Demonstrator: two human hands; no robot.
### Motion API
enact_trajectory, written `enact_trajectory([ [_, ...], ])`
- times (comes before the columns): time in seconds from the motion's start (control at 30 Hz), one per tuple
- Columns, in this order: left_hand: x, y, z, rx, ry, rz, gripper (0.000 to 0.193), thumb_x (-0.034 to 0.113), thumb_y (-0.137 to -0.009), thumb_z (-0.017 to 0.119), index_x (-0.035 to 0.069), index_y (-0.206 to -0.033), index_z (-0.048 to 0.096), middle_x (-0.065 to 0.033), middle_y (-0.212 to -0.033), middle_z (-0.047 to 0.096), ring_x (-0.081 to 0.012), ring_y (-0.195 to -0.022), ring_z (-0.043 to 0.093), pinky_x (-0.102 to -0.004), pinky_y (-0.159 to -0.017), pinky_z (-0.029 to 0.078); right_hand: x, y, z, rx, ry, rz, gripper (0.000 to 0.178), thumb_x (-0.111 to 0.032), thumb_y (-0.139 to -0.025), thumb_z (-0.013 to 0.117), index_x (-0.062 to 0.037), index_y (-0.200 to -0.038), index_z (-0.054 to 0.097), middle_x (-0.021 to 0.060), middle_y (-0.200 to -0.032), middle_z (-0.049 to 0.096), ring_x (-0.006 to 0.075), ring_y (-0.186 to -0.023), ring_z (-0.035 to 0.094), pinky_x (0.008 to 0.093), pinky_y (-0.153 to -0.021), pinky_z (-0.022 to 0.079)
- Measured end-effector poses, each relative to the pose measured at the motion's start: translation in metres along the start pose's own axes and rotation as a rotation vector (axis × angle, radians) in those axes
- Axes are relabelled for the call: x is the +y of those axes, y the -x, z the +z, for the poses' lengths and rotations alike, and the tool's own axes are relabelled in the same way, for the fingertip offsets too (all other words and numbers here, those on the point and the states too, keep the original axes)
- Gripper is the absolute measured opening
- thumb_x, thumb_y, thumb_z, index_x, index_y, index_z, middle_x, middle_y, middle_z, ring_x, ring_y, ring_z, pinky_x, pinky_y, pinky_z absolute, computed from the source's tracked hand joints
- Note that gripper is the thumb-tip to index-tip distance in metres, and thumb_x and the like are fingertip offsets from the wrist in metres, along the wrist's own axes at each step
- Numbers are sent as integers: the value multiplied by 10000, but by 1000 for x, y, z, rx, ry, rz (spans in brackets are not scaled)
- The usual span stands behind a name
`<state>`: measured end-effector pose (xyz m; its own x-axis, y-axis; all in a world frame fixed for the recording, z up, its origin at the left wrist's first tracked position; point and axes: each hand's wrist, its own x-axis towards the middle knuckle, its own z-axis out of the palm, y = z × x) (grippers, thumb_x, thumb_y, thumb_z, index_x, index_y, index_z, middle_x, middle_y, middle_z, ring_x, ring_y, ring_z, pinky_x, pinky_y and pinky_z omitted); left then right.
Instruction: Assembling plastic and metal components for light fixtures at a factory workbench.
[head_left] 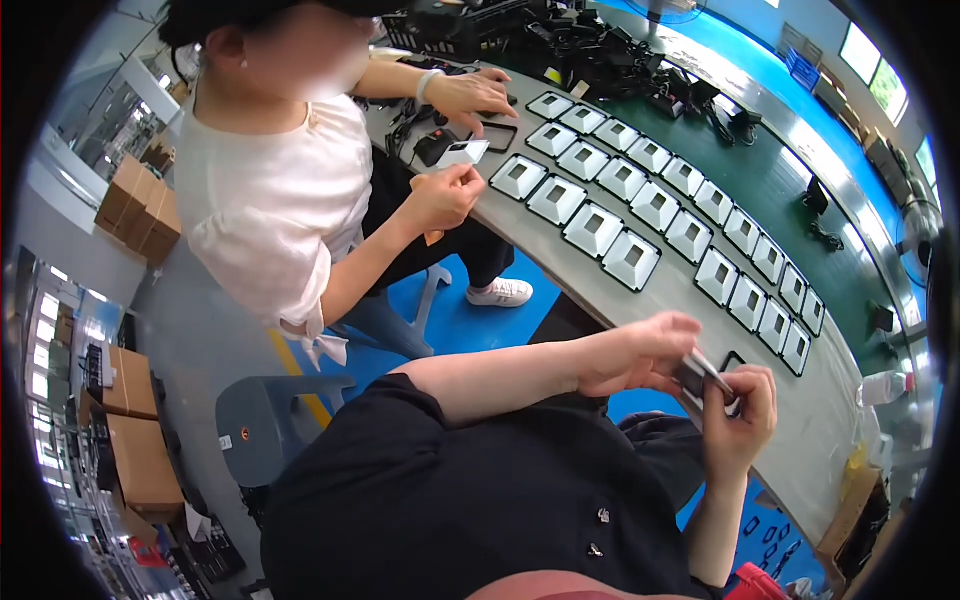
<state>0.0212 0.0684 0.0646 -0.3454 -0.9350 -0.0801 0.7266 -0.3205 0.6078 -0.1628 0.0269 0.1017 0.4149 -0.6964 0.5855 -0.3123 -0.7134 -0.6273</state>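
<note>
Over the near edge of the table, my left hand (640,352) and my right hand (742,408) hold a small flat piece (706,374) between them, light along its edge and dark on its face. Its exact kind is hard to make out. My right fingers are pinched on its right end, while my left hand grips the other end with some fingers raised. Just beyond my right hand lies a black frame (735,360), partly covered. Rows of white housings with rectangular openings, each in a black frame, run along the table; the closest is this housing (632,260).
A co-worker in a white top (270,180) sits to the left, holding a white piece (466,152). Black cables and adapters (640,70) are heaped at the far side. A clear bottle (882,388) is at the right edge; a grey stool (265,425) stands behind left.
</note>
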Motion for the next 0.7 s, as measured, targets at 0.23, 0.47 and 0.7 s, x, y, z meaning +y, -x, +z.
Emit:
enact_trajectory([
  [0.23, -18, -16, -15, 127, -18, 248, 676, 257, -901, 647, 101, -1428, 254, -174, -1390, 430, -274, -1225, 489, -418, -990, 443, 22, 4, 52, 53, -4, -234, 306, -33, -617, 778, -83, -851, 587, 97, -785, 572, 278, -674, 579, 363, -553, 469],
  [0.47, 13, 5, -4, -15, -285, -74, 857, 394, -749, 791, -7, -1368, 354, -113, -1184, 566, -184, -1089, 563, -313, -921, 467, 10, -4, 17, -289, -209, -96, 965, -126, -509, 866, 4, -1369, 447, 172, -1330, 474, 328, -1212, 481, 401, -974, 431],
  [0.7, 6, 1, -2, -41, -282, -201, 892, 483, -723, 788, -28, -1335, 389, -128, -1158, 566, -203, -1079, 576, -319, -904, 484, 17, 10, 14, -259, -282, -67, 944, -95, -456, 868, -53, -1333, 522, 145, -1283, 492, 273, -1087, 556, 350, -843, 511],
])
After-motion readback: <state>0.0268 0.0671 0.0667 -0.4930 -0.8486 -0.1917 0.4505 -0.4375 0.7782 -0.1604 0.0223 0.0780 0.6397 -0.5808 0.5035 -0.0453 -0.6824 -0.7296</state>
